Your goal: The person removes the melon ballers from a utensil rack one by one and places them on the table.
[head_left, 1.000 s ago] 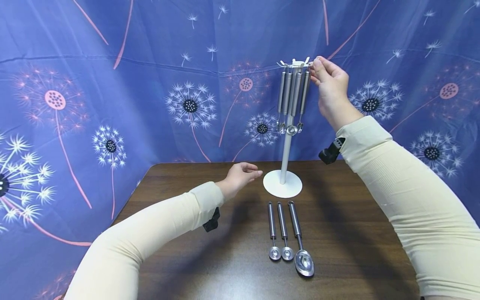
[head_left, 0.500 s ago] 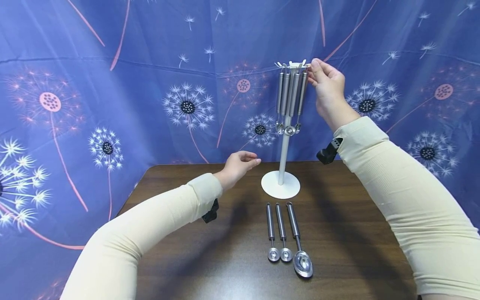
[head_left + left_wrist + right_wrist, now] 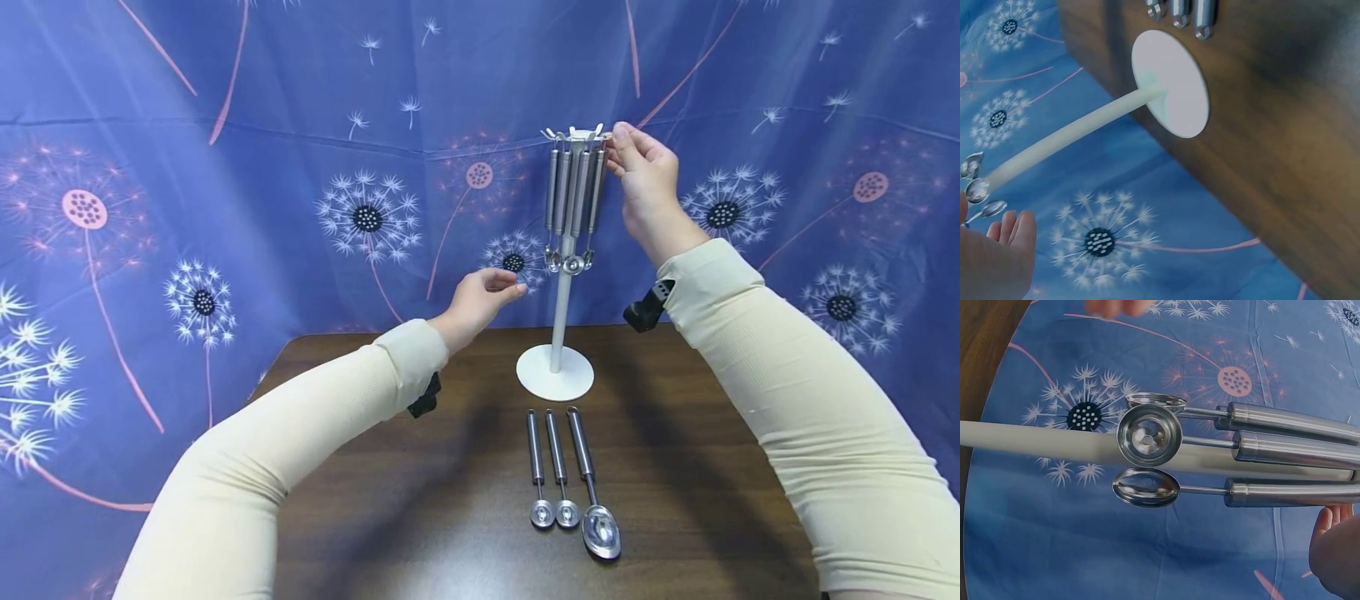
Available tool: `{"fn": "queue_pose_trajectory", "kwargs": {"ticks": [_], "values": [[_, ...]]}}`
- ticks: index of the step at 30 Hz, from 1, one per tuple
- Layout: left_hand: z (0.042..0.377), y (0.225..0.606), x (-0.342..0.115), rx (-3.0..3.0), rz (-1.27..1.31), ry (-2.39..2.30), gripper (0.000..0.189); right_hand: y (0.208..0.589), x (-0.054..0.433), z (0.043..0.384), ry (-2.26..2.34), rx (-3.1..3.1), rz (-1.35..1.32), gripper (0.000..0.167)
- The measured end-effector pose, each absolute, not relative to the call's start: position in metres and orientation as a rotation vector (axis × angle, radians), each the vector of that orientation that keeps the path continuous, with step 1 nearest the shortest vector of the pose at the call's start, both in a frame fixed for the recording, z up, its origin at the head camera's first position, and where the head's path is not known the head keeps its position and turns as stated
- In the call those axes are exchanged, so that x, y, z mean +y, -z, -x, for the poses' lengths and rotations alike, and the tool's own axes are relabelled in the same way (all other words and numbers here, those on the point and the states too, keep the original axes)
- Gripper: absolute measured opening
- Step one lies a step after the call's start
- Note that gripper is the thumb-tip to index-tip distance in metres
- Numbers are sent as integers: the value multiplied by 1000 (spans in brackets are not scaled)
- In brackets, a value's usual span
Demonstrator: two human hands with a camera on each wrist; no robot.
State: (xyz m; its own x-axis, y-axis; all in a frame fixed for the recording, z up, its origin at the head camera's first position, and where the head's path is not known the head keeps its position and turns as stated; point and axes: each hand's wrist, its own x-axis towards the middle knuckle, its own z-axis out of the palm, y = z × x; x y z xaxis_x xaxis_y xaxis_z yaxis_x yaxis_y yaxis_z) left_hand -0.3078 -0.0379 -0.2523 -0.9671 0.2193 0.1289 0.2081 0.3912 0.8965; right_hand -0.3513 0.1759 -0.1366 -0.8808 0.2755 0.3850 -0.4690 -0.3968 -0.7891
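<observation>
A white utensil stand [image 3: 536, 379] stands upright on the table, several small-bowled metal spoons [image 3: 562, 193] hanging from the hooks at its top. My right hand [image 3: 651, 187] is at that top, thumb and fingers pinching a hook on the right side. In the right wrist view, the hanging spoons [image 3: 1147, 436] show round shiny bowls beside the pole, and part of the right hand [image 3: 1339, 550] lies beyond their handles. My left hand [image 3: 478, 304] hovers left of the pole, below the hanging bowls, fingers loosely bent and holding nothing. The left wrist view shows the left hand [image 3: 1000, 256] near the bowls.
Two small spoons [image 3: 535, 450] and one larger oval spoon [image 3: 601, 532] lie side by side in front of the stand's base, handles pointing away from me. The brown wooden table [image 3: 697, 467] ends at a blue dandelion-print cloth [image 3: 300, 208] behind.
My left hand has risen beside the pole. My right hand stays at the same hook, and the whole scene has shifted slightly left in the head view.
</observation>
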Motion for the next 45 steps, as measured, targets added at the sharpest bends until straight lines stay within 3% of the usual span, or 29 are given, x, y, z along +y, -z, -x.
{"fn": "queue_pose_trajectory", "kwargs": {"ticks": [11, 25, 45], "values": [[326, 213, -25, 2451, -453, -1670, 57, 133, 173, 352, -2282, -1392, -280, 46], [327, 169, -20, 2393, -619, -1784, 50, 134, 171, 353, -2274, -1399, -278, 46], [363, 185, 3, 2405, -687, -1998, 44, 136, 172, 348, -2248, -1407, -268, 44]]}}
